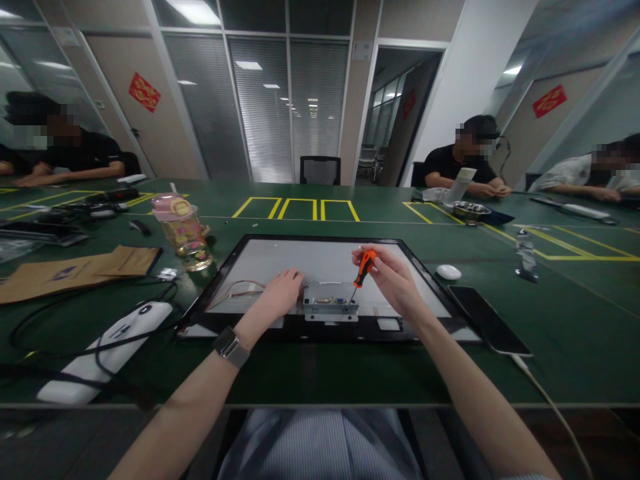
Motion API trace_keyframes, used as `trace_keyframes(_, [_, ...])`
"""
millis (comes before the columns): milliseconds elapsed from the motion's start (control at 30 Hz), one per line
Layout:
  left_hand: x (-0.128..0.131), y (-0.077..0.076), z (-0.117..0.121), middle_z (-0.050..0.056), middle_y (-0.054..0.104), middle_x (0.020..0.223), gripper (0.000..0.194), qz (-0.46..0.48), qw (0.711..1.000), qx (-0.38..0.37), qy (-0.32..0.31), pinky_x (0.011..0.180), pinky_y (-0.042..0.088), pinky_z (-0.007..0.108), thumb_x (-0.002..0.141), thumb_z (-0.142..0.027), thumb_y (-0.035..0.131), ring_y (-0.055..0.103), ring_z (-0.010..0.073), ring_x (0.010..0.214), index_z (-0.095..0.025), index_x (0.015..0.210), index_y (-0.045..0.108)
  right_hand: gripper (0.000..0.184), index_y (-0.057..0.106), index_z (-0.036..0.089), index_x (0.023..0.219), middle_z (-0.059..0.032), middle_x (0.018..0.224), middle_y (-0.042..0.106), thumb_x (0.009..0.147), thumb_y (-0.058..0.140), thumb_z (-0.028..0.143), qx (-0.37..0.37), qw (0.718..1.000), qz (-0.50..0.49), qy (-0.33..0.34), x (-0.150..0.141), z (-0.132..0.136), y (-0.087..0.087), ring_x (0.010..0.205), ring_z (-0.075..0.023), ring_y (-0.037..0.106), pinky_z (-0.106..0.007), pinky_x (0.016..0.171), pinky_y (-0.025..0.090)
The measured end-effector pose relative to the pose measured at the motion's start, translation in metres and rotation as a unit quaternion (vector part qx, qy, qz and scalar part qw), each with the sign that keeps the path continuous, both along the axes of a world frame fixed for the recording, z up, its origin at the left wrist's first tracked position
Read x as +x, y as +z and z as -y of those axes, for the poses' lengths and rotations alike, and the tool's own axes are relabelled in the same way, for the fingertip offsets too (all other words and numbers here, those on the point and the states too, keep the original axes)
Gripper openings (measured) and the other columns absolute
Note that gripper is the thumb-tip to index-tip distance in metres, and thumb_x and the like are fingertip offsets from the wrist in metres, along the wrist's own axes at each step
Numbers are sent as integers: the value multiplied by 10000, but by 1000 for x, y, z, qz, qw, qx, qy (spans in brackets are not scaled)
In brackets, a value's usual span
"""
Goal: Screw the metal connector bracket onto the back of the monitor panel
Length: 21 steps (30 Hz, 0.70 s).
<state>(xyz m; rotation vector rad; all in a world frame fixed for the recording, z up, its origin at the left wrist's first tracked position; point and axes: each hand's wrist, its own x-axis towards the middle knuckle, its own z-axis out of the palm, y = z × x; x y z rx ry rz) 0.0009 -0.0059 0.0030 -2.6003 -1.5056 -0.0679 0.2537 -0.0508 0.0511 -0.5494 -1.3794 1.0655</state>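
One bracket [320, 310], one screwdriver [365, 268]: apparently midway

By the near edge of the bench [320, 377], the left hand [285, 290], fingers' hold unclear, meets the bracket, already on a display panel [270, 260]; the right hand [390, 267] has fingers wrapped around the screwdriver, tip at the bracket. What remains cannot be told.

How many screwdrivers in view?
1: the orange-and-black screwdriver in the right hand, its shaft pointing down at the metal connector box on the black-framed panel. Others could be hidden in the clutter at left.
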Motion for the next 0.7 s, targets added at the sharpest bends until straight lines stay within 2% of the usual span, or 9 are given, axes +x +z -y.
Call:
trace_keyframes(100, [0,-1,-1,154,580,1193,339,1,1000,2,-1,888,464,383,896,-109,421,587,266,1066,-131,1207,554,272,658,297,1137,-36,1087,697,869,643,347,13,999,37,-25,3,-4,-5,1037,-219,640,-456,1002,455])
trace_keyframes(233, [-1,-3,0,147,584,1186,338,8,1000,11,-5,894,460,385,897,-111,418,588,260,1056,-133,1207,553,238,691,287,1020,-25,966,675,787,728,315,64,983,89,-146,5,-7,-9,902,-195,641,-384,856,541])
trace_keyframes(300, [-1,-3,0,146,583,1188,344,9,1000,10,-5,891,460,386,896,-111,419,587,260,1057,-137,1214,548,195,703,282,989,-32,984,653,798,714,319,95,969,117,-195,3,-4,-7,901,-191,635,-363,836,546])
trace_keyframes(367, [-1,-2,0,144,582,1188,341,8,1000,7,-3,885,460,383,896,-112,419,587,257,1056,-142,1210,549,225,684,279,1087,-54,1067,648,887,603,340,105,964,148,-195,0,0,-4,959,-203,643,-391,879,534])
trace_keyframes(467, [0,-2,-1,145,582,1187,326,4,1000,6,-2,891,458,383,897,-113,415,587,259,1052,-138,1188,560,314,606,285,1237,-58,1117,666,946,501,342,95,974,142,-149,-2,4,-2,948,-205,673,-436,905,530])
trace_keyframes(533, [0,-2,-1,147,581,1192,330,3,1000,6,-2,899,459,390,899,-113,410,585,264,1055,-131,1194,558,307,618,281,1215,-47,1049,679,921,548,334,92,974,135,-158,-2,3,-4,899,-196,676,-420,874,544])
trace_keyframes(633, [-1,-2,-1,150,577,1208,342,4,1000,4,-3,898,463,389,903,-115,404,585,259,1058,-135,1214,546,235,685,276,1070,-27,943,647,838,667,310,104,962,137,-210,-1,1,-6,838,-179,639,-360,805,554])
trace_keyframes(700, [-1,-1,0,152,575,1212,346,5,1000,2,-3,888,468,387,904,-115,400,585,259,1059,-140,1218,542,205,698,285,1040,-31,958,628,839,668,311,110,958,143,-223,0,1,-5,843,-177,618,-346,786,551])
